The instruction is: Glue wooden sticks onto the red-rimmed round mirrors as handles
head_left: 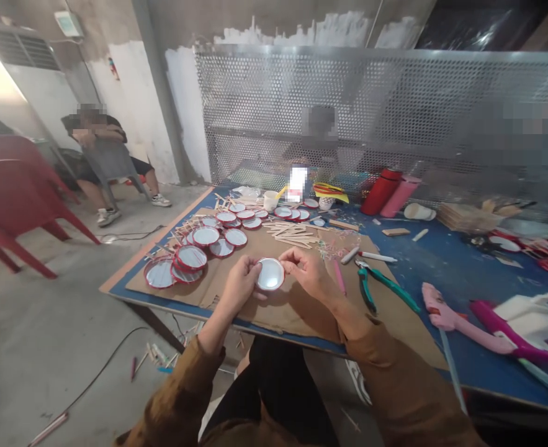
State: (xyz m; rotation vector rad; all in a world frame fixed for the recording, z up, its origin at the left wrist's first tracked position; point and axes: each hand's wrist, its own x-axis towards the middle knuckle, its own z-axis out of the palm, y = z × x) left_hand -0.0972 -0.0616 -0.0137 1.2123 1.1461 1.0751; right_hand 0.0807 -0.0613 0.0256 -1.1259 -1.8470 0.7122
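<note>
A round, red-rimmed disc (270, 274) with a pale, shiny face is held between both hands, above the near part of a flattened cardboard sheet (301, 313). Its left edge is gripped by the left hand (244, 280), the thumb laid on the rim and the fingers curled beneath; its upper right edge is pinched narrowly between the thumb and fingertips of the right hand (304, 270). Both forearms are covered by brown sleeves.

Beyond the left hand, similar red-rimmed discs (205, 236) are spread over the cardboard, some overlapping, with thin wooden sticks seen at their left edges. Loose flat wooden sticks (290, 235) are heaped behind the held disc. To the right of the right hand, a pink stick (339, 277), a white pen (378, 256) and teal-handled pliers (385, 282) are seen, the pliers with their handles spread. Farther right, a pink glue gun (460, 323) is laid on the blue tabletop (408, 248).

Toward the back, a white cup (270, 200), a red bottle (381, 192) and a pink bottle (400, 196) are placed before a perforated metal screen (264, 93). At the far left, a seated person (99, 133) is shown, with red plastic chairs (20, 192) nearer the camera.
</note>
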